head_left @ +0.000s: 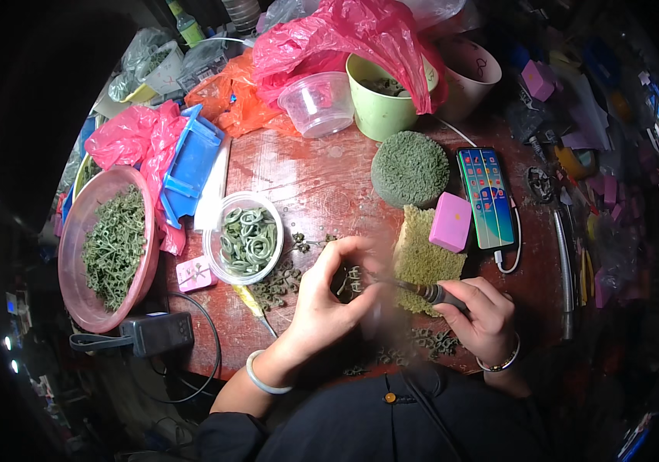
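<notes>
My left hand [329, 289] is curled into a ring, thumb and forefinger closing toward each other; what they pinch is lost in a blurred patch. In my right hand [483, 316] is a pen-like tool with a dark handle [453, 299], its metal shaft aimed at the left fingertips. Beneath the tool lies a rough yellow-green sponge [429, 266], with a pink block [450, 222] at its upper right. Left of my left hand, a clear round tub [212, 250] holds green rings. Small dark green pieces [279, 286] are scattered on the table around my hands.
A pink bowl [147, 281] of thin green pieces stands at left, near a black box with a strap [158, 333]. A round green textured pad [410, 168] and a lit phone [487, 196] are beyond my right hand. Pots [383, 115] and pink bags [329, 38] line the back.
</notes>
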The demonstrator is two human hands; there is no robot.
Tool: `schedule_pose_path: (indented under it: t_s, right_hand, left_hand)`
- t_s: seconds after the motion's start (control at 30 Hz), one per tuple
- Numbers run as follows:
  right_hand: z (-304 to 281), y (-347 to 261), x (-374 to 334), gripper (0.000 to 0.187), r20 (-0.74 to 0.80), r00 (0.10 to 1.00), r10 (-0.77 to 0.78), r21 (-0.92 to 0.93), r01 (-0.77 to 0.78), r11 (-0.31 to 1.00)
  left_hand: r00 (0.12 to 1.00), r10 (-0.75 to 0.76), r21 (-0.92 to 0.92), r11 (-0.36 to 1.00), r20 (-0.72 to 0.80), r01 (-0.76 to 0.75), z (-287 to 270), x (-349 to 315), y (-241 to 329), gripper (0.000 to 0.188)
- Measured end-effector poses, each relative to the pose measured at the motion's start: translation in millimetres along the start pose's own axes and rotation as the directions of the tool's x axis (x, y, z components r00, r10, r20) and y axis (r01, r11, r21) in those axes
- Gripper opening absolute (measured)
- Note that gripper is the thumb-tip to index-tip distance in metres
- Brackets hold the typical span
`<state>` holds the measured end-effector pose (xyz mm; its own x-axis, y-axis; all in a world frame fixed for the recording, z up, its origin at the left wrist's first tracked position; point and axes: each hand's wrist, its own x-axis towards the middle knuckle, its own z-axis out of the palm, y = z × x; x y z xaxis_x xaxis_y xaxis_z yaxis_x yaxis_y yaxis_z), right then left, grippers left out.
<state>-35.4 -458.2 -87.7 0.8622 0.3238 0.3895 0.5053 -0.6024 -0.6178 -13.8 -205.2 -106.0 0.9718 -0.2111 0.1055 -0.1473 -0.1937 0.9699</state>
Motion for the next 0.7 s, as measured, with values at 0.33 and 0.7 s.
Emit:
schedule_pose_path:
  t_s: [0.33, 0.7]
  right_hand:
    - [-19.1, 23.7, -8.8, 0.024, -0.043, 0.979, 0.198, 0.294, -0.177, 0.939]
    - [-16.4, 17.6, -1.2, 0.027, -0.042, 0.978, 0.204, -0.083, -0.207, 0.975]
  left_hand:
    - [0.999, -0.021, -0.209, 0.978, -0.027, 0.015, -1.3, 0.1, -2.4, 0.06]
    - [0.998, -0.062, -0.329, 0.942, 0.002, 0.059, -7.7, 3.8, -4.0, 0.061]
